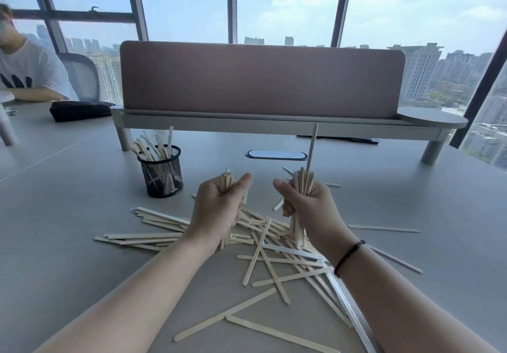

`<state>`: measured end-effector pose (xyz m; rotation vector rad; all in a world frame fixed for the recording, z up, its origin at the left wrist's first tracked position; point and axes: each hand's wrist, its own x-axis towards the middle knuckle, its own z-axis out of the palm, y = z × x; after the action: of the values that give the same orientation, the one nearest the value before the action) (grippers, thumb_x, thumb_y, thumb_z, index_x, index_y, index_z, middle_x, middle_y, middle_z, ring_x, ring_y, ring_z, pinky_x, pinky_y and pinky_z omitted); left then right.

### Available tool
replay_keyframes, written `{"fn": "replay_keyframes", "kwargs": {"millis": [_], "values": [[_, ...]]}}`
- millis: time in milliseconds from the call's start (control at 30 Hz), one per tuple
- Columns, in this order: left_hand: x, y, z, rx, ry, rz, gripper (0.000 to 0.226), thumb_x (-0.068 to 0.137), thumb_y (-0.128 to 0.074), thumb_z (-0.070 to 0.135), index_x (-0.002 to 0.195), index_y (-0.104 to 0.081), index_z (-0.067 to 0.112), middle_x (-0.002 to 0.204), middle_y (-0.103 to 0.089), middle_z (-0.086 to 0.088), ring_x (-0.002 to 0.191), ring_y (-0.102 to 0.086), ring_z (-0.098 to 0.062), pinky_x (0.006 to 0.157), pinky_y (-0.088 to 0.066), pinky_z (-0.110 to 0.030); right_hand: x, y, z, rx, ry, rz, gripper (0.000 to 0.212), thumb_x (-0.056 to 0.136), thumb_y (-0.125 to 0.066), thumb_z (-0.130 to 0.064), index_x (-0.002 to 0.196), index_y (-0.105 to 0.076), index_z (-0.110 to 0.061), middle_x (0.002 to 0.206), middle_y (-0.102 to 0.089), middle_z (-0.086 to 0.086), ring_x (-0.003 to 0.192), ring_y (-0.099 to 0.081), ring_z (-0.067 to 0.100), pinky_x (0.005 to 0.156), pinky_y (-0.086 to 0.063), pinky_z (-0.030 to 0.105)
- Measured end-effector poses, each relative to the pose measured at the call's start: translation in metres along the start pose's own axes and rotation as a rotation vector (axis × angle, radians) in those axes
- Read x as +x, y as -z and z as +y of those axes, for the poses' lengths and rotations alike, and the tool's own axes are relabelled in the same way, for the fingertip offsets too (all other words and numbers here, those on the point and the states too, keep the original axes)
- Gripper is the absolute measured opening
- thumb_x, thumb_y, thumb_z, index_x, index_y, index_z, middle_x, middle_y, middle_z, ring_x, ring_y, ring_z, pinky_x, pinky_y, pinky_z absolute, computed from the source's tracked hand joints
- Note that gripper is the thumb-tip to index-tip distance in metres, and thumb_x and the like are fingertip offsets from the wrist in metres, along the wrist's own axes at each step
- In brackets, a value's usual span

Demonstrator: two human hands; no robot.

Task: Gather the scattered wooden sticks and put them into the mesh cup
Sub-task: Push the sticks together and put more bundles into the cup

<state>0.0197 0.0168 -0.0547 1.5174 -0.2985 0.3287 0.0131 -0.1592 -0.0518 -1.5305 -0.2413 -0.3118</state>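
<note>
Gripping an upright bundle of sticks each, the left hand (pixel 219 201) and right hand (pixel 307 201) hover over many scattered sticks (pixel 263 259), the mesh cup (pixel 162 174) only partly filled.

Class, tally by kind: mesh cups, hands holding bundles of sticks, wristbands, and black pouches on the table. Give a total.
Mesh cup: 1
Hands holding stick bundles, left hand and right hand: 2
Wristband: 1
Black pouch: 1
Total: 5

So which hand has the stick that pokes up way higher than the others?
The right hand. Its bundle has one tall stick rising far above the rest, while the sticks gripped in the left hand end nearly level.
</note>
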Motion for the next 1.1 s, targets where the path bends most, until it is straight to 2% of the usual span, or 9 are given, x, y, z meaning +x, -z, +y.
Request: {"fn": "replay_keyframes", "kwargs": {"millis": [133, 267, 333, 400, 500, 600, 767, 967, 1100], "values": [[-0.001, 0.000, -0.001, 0.052, 0.015, 0.016, 0.055, 0.094, -0.067, 0.024, 0.057, -0.035, -0.002, 0.046, -0.035, -0.007, 0.042, -0.035, -0.020, 0.048, -0.038, -0.037, 0.001, -0.002, -0.002, 0.019, -0.027, -0.008, 0.036, 0.086, -0.076, -0.014, 0.060, -0.051, -0.007, 0.048, -0.046, 0.005, 0.048, -0.045, 0.022, 0.058, -0.043, 0.034], [-0.001, 0.001, -0.001, 0.073, 0.042, 0.032, 0.057, 0.093, -0.068, 0.025, 0.059, -0.039, -0.010, 0.047, -0.040, -0.012, 0.044, -0.041, -0.021, 0.050, -0.042, -0.034, 0.002, 0.002, -0.005, 0.019, -0.016, 0.021, 0.036, 0.085, -0.076, -0.014, 0.060, -0.051, -0.007, 0.052, -0.048, 0.013, 0.050, -0.047, 0.023, 0.056, -0.046, 0.029], [-0.001, 0.002, -0.001, 0.071, 0.082, 0.032, 0.056, 0.094, -0.068, 0.029, 0.053, -0.040, 0.002, 0.044, -0.037, -0.009, 0.040, -0.038, -0.021, 0.047, -0.038, -0.030, 0.002, 0.003, -0.003, 0.009, -0.006, 0.027, 0.039, 0.087, -0.074, -0.018, 0.058, -0.050, -0.010, 0.053, -0.046, 0.014, 0.050, -0.046, 0.022, 0.056, -0.046, 0.032], [0.000, 0.003, 0.001, 0.013, 0.146, 0.028, 0.058, 0.094, -0.067, 0.031, 0.052, -0.030, 0.015, 0.045, -0.025, -0.004, 0.037, -0.026, -0.017, 0.045, -0.025, -0.027, 0.004, 0.002, 0.001, -0.009, -0.024, 0.044, 0.045, 0.090, -0.071, -0.026, 0.052, -0.048, -0.020, 0.049, -0.043, 0.010, 0.046, -0.041, 0.021, 0.056, -0.043, 0.036], [0.002, 0.006, 0.012, -0.096, 0.214, 0.042, 0.061, 0.096, -0.063, 0.032, 0.050, -0.025, 0.020, 0.044, -0.018, 0.001, 0.037, -0.016, -0.013, 0.045, -0.017, -0.021, 0.010, 0.000, 0.001, -0.030, -0.074, 0.104, 0.058, 0.093, -0.065, -0.039, 0.042, -0.044, -0.022, 0.044, -0.037, 0.004, 0.042, -0.031, 0.017, 0.053, -0.031, 0.033], [0.005, 0.019, 0.025, -0.249, 0.237, 0.052, 0.063, 0.100, -0.056, 0.033, 0.046, -0.023, 0.023, 0.042, -0.018, 0.003, 0.035, -0.014, -0.011, 0.043, -0.015, -0.017, 0.021, -0.006, -0.008, 0.051, -0.084, 0.112, 0.062, 0.096, -0.061, -0.034, 0.039, -0.041, -0.020, 0.041, -0.030, -0.001, 0.040, -0.023, 0.013, 0.052, -0.022, 0.027], [0.011, 0.061, 0.028, -0.322, 0.238, 0.064, 0.060, 0.096, -0.055, 0.038, 0.047, -0.023, 0.026, 0.042, -0.019, 0.005, 0.037, -0.012, -0.010, 0.044, -0.011, -0.020, 0.051, -0.056, -0.025, 0.230, -0.155, -0.014, 0.055, 0.094, -0.063, -0.025, 0.054, -0.025, -0.028, 0.047, -0.017, -0.004, 0.043, -0.012, 0.010, 0.051, -0.007, 0.032], [0.036, 0.096, 0.022, -0.422, 0.201, 0.230, 0.058, 0.096, -0.057, 0.039, 0.051, -0.024, 0.024, 0.042, -0.019, 0.006, 0.036, -0.014, -0.011, 0.043, -0.011, -0.021, 0.108, -0.170, -0.053, 0.282, -0.172, -0.018, 0.059, 0.093, -0.063, -0.036, 0.046, -0.031, -0.024, 0.044, -0.027, 0.000, 0.040, -0.025, 0.018, 0.045, -0.027, 0.027], [0.041, 0.102, 0.016, -0.397, 0.217, 0.326, 0.064, 0.095, -0.060, 0.043, 0.042, -0.028, 0.025, 0.043, -0.017, 0.004, 0.034, -0.016, -0.013, 0.042, -0.014, -0.021, 0.150, -0.228, -0.060, 0.353, -0.155, -0.033, 0.052, 0.095, -0.060, -0.043, 0.057, -0.033, -0.019, 0.046, -0.032, -0.001, 0.042, -0.033, 0.018, 0.051, -0.037, 0.030]]}}
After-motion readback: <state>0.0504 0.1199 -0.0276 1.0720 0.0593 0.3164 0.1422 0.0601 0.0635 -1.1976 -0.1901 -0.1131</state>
